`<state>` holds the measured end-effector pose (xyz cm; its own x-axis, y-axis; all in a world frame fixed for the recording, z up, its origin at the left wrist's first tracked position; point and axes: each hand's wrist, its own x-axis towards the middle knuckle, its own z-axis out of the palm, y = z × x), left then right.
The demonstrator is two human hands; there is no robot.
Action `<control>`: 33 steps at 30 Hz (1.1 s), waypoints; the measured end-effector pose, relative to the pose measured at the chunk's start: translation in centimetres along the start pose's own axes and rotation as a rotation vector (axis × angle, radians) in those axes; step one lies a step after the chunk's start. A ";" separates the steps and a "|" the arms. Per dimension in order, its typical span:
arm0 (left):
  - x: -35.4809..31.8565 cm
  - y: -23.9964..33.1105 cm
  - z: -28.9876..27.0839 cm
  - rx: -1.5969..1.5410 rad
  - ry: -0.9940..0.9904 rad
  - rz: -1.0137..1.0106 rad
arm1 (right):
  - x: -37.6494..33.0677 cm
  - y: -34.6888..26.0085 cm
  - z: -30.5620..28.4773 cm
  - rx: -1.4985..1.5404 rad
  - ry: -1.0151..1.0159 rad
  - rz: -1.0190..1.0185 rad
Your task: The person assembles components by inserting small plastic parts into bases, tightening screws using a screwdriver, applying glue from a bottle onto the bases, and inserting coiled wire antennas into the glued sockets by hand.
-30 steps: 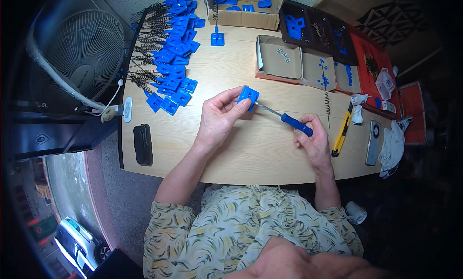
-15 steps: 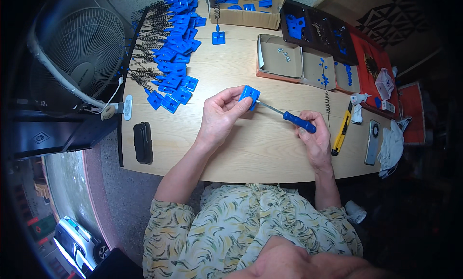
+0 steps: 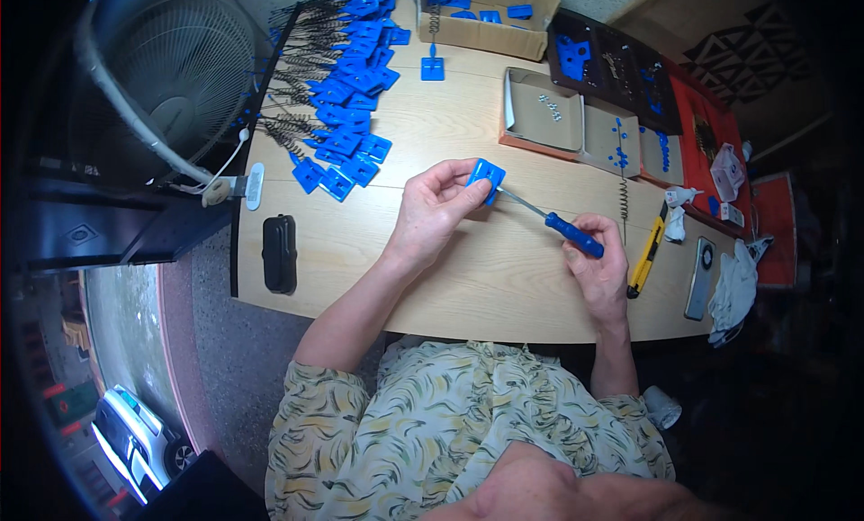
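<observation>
Between thumb and fingers, my left hand (image 3: 432, 211) grips a small blue square plastic part (image 3: 487, 175). My right hand (image 3: 601, 267) is closed around the dark blue handle of a screwdriver (image 3: 574, 235). The metal shaft slants up and left, and its tip meets the lower right side of the blue part; the exact contact is too small to make out. Just beyond my right hand a loose coil spring (image 3: 623, 199) lies on the table (image 3: 450, 291), with a yellow utility knife (image 3: 648, 251) to its right.
Blue parts with springs (image 3: 351, 107) are heaped at the far left, near a fan (image 3: 166, 98). One similar piece (image 3: 432, 68) stands before a cardboard box (image 3: 486, 42). Shallow trays (image 3: 544, 145) hold small pieces. A black case (image 3: 279, 254), a phone (image 3: 698, 278) and a white glove (image 3: 733, 291) lie around.
The whole view has shifted, so the table's things appear farther right. Both hands keep their holds, with the screwdriver still against the blue part.
</observation>
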<state>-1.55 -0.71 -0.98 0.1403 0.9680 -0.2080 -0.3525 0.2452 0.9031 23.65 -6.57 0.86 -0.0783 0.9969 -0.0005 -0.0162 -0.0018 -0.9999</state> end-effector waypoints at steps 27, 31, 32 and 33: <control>0.1 -0.3 0.0 0.009 -0.149 -0.170 | 0.6 -0.5 -1.7 -0.943 -0.139 -0.649; 0.0 -0.3 0.3 0.005 -0.161 -0.178 | 0.5 -0.1 -2.0 -0.954 -0.180 -0.626; 0.0 -0.4 0.4 0.004 -0.171 -0.165 | 0.5 0.0 -2.0 -0.953 -0.180 -0.623; 0.0 -0.4 0.4 0.002 -0.181 -0.151 | 0.4 0.2 -1.9 -0.890 -0.173 -0.584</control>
<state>-1.04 -0.84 -1.17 0.3549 0.8951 -0.2699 -0.3131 0.3858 0.8678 25.54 -6.01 0.59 -0.4341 0.8007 0.4128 0.6286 0.5975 -0.4978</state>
